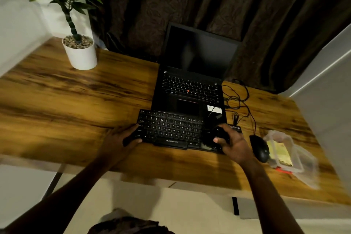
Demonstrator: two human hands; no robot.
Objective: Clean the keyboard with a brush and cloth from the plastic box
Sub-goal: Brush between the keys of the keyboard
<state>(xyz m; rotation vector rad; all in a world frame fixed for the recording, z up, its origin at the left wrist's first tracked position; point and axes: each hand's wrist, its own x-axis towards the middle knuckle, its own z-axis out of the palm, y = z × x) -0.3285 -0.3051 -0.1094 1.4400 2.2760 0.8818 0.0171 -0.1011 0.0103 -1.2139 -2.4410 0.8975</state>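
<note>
Wooden desk under everything, dark curtain behind. Open laptop, screen dark, just beyond both hands. White potted plant far off beyond the left grip, at the desk's back corner. Black keyboard flat on the desk between the two hands, its far edge touching the laptop's front.

Left hand clasped the keyboard's left end — thumb on the near edge, fingers laid over the side keys. Right hand closed round a dark brush, thumb across it, fingers curled behind; brush head down over the keyboard's right end, though whether bristles touched the keys could not be told through the blur.

Clear plastic box well out to the right of the right grip, near the desk's edge, with something yellowish inside — possibly the cloth, too blurred to say. Black mouse just beside the right hand, between it and the box. Tangled cable beyond the right grip, beside the laptop.
</note>
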